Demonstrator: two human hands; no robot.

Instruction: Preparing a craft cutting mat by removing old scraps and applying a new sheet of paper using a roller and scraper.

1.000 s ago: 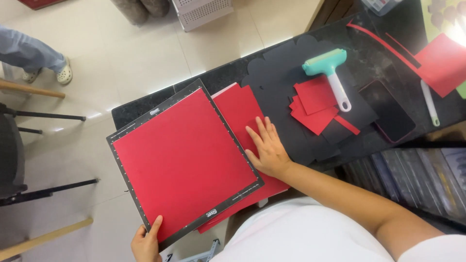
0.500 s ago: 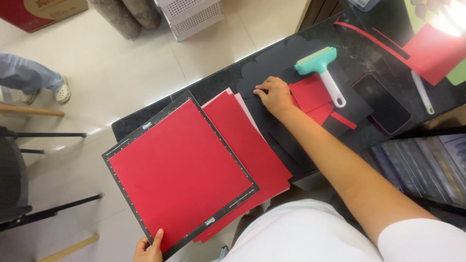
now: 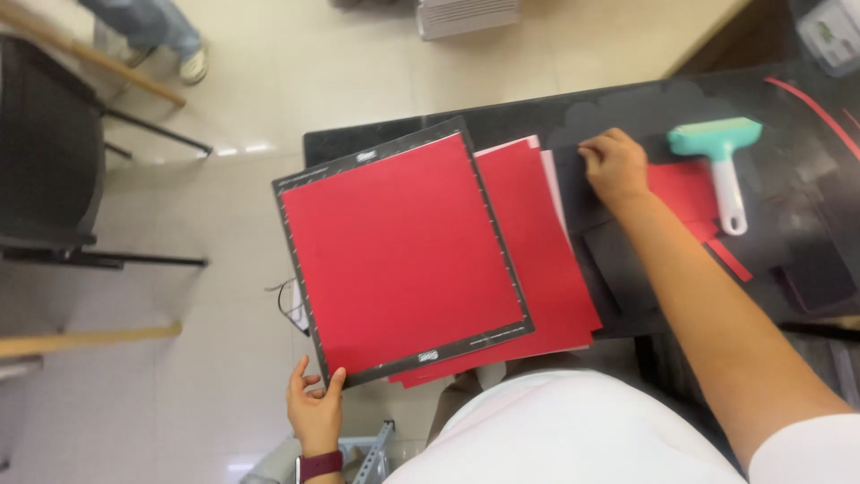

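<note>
The cutting mat [image 3: 403, 255], a black-bordered square covered by a red sheet, lies tilted: its edges run slightly off square to the surface [image 3: 502, 121], with the top edge climbing toward the right. Being nearly square, it has no clear long axis. Its lower left corner hangs out past the surface edge over the floor.

The left hand [image 3: 315, 408] pinches that lower left corner of the mat, thumb on top, fingers under it. The right hand [image 3: 614, 163] rests up and to the right of the mat, fingers curled narrowly onto dark paper [image 3: 618, 260]; whether it grips anything, I cannot tell.

Under the mat's right side lies a stack of red sheets [image 3: 560, 269], peeking out to the right and below. Further right of the mat, a teal-headed roller with a white handle [image 3: 721, 161] lies on red paper pieces [image 3: 685, 193], handle pointing toward the person.

The surface is dark and glossy. Left of the mat is pale tiled floor [image 3: 269, 72], a black chair [image 3: 54, 152], and, far up-left, another person's jeans and shoe [image 3: 170, 40].
</note>
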